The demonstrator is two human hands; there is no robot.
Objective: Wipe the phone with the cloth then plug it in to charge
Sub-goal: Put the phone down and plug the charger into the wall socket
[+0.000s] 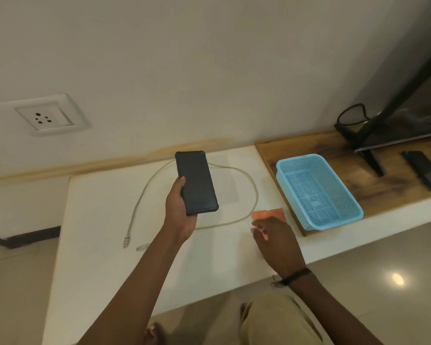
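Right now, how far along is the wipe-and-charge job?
Nothing looks finished. In hand: the left grip holds the phone up, and the right grip is at the cloth. Left: wiping, then charging; the cable lies loose with both ends free and the socket is empty.

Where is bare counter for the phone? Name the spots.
Bare: inside the cable loop, and the counter left of the cable. Crowded: the right, where cloth, basket and right hand sit close.
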